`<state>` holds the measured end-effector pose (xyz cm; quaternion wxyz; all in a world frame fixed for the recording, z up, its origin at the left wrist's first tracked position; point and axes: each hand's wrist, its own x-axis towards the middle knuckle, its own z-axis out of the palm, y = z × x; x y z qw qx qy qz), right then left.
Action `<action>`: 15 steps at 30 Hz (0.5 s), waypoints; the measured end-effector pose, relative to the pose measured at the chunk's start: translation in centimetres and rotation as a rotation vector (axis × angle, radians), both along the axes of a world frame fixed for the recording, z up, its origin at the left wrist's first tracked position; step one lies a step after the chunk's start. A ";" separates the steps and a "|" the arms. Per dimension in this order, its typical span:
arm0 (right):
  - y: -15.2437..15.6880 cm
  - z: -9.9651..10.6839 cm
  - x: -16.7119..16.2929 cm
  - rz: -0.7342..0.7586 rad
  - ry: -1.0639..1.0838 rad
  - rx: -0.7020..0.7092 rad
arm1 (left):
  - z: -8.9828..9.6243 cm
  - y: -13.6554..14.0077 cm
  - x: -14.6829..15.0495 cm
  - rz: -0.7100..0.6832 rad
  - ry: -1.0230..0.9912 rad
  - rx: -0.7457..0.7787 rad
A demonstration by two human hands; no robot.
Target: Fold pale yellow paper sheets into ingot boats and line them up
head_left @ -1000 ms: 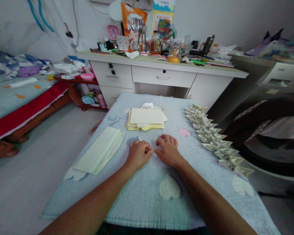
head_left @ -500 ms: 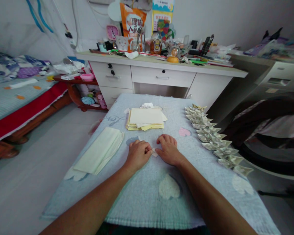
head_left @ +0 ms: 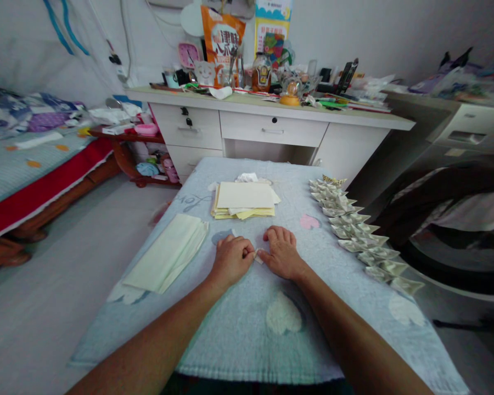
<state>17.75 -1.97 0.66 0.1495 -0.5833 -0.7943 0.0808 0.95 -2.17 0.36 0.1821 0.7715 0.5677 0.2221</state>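
Note:
A small folded piece of pale paper (head_left: 259, 259) lies on the cloth between my two hands. Its left corner is pinched by the fingers of my left hand (head_left: 234, 260), whose other fingers are curled. My right hand (head_left: 282, 254) lies palm down with its fingers spread on the cloth, the thumb tip touching the paper's right side. Beyond them is a stack of cream and yellow paper sheets (head_left: 246, 196). Long pale green paper sheets (head_left: 167, 253) lie to the left. Several folded paper boats (head_left: 351, 219) stand nested in rows at the right.
A blue patterned cloth (head_left: 230, 334) covers the table. Behind it stands a white desk (head_left: 274, 123) crowded with jars, bags and small items. A bed (head_left: 37, 164) is at the left, and a front-loading washing machine (head_left: 461, 131) at the right.
My right thumb has shifted slightly left onto the small paper, covering a little more of it. My left hand keeps its pinch in the same place.

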 end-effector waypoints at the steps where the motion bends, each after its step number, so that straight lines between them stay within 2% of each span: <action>1: 0.0 0.0 -0.1 -0.003 -0.007 0.003 | 0.0 0.0 0.0 0.000 0.000 0.002; 15: -0.3 0.3 -0.4 -0.009 -0.048 -0.008 | -0.1 -0.1 -0.1 -0.018 0.030 0.005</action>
